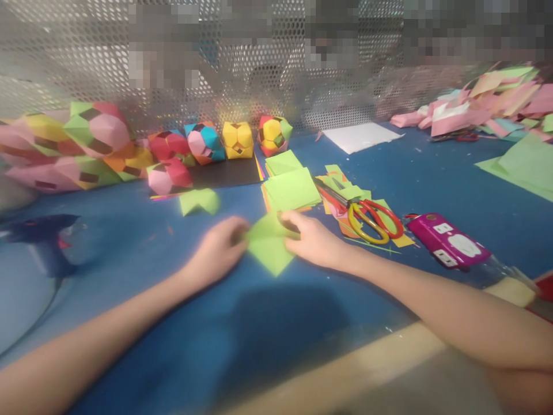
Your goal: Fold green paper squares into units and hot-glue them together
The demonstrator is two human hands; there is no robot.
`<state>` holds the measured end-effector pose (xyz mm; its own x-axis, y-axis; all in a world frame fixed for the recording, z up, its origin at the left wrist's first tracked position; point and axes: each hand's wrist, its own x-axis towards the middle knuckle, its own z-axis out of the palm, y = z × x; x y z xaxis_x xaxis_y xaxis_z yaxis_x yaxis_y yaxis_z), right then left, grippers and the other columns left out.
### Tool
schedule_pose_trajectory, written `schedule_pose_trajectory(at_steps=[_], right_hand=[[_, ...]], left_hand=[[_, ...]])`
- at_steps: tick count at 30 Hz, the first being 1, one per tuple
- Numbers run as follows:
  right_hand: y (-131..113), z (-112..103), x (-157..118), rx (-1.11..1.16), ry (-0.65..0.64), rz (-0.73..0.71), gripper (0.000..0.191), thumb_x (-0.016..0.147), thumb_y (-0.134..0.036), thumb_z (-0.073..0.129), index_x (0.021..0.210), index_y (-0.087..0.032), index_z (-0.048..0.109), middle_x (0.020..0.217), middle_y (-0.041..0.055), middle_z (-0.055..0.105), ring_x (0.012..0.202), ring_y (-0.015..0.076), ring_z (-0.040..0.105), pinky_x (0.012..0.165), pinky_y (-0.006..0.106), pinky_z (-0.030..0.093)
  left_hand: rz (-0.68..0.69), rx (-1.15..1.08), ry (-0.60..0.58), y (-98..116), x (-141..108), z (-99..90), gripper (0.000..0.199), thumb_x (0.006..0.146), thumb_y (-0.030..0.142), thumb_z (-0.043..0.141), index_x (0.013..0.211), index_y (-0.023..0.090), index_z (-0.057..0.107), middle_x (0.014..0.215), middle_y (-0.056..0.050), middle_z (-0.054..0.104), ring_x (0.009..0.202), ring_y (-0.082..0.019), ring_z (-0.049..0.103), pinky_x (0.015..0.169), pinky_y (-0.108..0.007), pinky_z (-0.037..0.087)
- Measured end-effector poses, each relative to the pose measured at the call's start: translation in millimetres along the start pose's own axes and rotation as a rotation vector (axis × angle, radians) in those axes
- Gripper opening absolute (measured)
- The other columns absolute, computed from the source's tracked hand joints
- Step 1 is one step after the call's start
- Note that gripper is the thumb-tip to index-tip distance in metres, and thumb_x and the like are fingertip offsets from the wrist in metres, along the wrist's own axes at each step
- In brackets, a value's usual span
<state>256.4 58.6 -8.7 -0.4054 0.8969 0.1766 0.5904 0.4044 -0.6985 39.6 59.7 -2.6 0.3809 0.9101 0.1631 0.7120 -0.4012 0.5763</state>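
Observation:
A square of light green paper (273, 245), turned so one corner points toward me, is held just over the blue table. My left hand (225, 245) grips its left corner between thumb and fingers. On the opposite side my right hand (313, 237) is closed on the right edge, and the paper looks slightly bent there. Right behind the hands lies a stack of green paper squares (290, 189). A folded green paper piece (199, 202) rests beyond my left hand. Scissors with red and yellow handles (367, 222) lie on paper scraps past my right hand.
Folded paper balls (237, 140) line the back along a perforated metal screen (259, 69). A blue glue gun (49, 242) stands at left with its cord. A purple case (449, 241), a white sheet (362, 137) and heaped pink paper scraps (496, 106) are on the right.

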Motion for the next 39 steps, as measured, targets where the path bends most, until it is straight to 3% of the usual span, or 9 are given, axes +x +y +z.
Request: schedule_pose_trajectory(at_steps=[3,5,7,10,15,21,32,39], right_hand=[[0.0,4.8,-1.1,-0.003,0.071,0.037,0.041,0.073,-0.025,0.059,0.113,-0.019,0.051,0.1,0.0068,0.063,0.09,0.0194,0.058,0.076,0.03,0.043],[-1.2,5.8,-0.4,-0.031,0.101,0.076,0.031,0.077,-0.033,0.058,0.103,-0.017,0.057,0.086,0.0048,0.064,0.081,0.0187,0.058,0.071,0.029,0.044],[-1.7,5.6,1.0,-0.028,0.113,0.047,0.015,0.081,-0.03,0.053,0.082,-0.016,0.059,0.073,0.0018,0.06,0.069,0.015,0.055,0.065,0.026,0.042],[1.1,4.1,1.9,-0.001,0.159,-0.157,0.015,0.083,-0.021,0.051,0.071,-0.015,0.058,0.074,0.0026,0.061,0.07,0.013,0.055,0.066,0.024,0.043],[9.5,-1.0,-1.1,-0.213,0.113,-0.572,0.017,0.087,-0.015,0.046,0.083,-0.016,0.063,0.086,0.007,0.066,0.081,0.0155,0.057,0.074,0.03,0.043],[8.9,-5.0,-2.6,-0.47,0.039,-0.838,0.026,0.089,-0.011,0.038,0.086,-0.014,0.064,0.093,0.0079,0.068,0.088,0.0157,0.057,0.076,0.03,0.042],[-3.6,-10.7,-5.8,-0.662,-0.012,-0.933,0.024,0.089,-0.012,0.043,0.081,-0.014,0.065,0.09,0.0056,0.067,0.086,0.016,0.055,0.074,0.029,0.038],[-11.9,-12.4,-9.9,-0.738,-0.116,-0.915,0.031,0.092,-0.01,0.037,0.077,-0.016,0.064,0.071,0.003,0.06,0.07,0.0137,0.048,0.07,0.029,0.032]], left_hand=[[0.033,0.017,-0.016,1.5,0.6,-1.9,0.016,0.077,0.014,0.048,0.091,0.018,0.054,0.083,-0.001,0.059,0.076,-0.013,0.055,0.071,-0.028,0.047],[0.048,0.025,-0.023,2.7,1.3,-3.1,0.016,0.077,0.014,0.048,0.09,0.017,0.054,0.082,-0.001,0.059,0.076,-0.013,0.055,0.071,-0.028,0.047],[0.059,0.034,-0.025,2.8,2.1,-4.3,0.015,0.076,0.013,0.048,0.089,0.017,0.054,0.082,-0.001,0.058,0.075,-0.013,0.055,0.071,-0.028,0.047],[0.064,0.046,-0.046,-0.8,3.4,-6.7,0.014,0.077,0.015,0.047,0.089,0.018,0.054,0.082,-0.001,0.058,0.075,-0.013,0.055,0.07,-0.029,0.047],[0.139,0.052,-0.136,-12.8,5.8,-13.4,0.011,0.081,0.019,0.047,0.085,0.018,0.057,0.085,-0.002,0.061,0.08,-0.014,0.056,0.076,-0.03,0.048],[0.245,0.004,-0.204,-19.3,8.4,-18.6,0.016,0.086,0.021,0.043,0.083,0.017,0.059,0.087,-0.004,0.061,0.085,-0.015,0.056,0.081,-0.031,0.047],[0.29,-0.027,-0.241,-21.6,10.5,-21.7,0.02,0.087,0.02,0.041,0.085,0.016,0.061,0.089,-0.005,0.061,0.087,-0.015,0.056,0.084,-0.03,0.046],[0.294,-0.041,-0.253,-24.8,12.1,-22.0,0.019,0.087,0.02,0.043,0.086,0.016,0.061,0.089,-0.005,0.062,0.086,-0.014,0.057,0.083,-0.029,0.046]])
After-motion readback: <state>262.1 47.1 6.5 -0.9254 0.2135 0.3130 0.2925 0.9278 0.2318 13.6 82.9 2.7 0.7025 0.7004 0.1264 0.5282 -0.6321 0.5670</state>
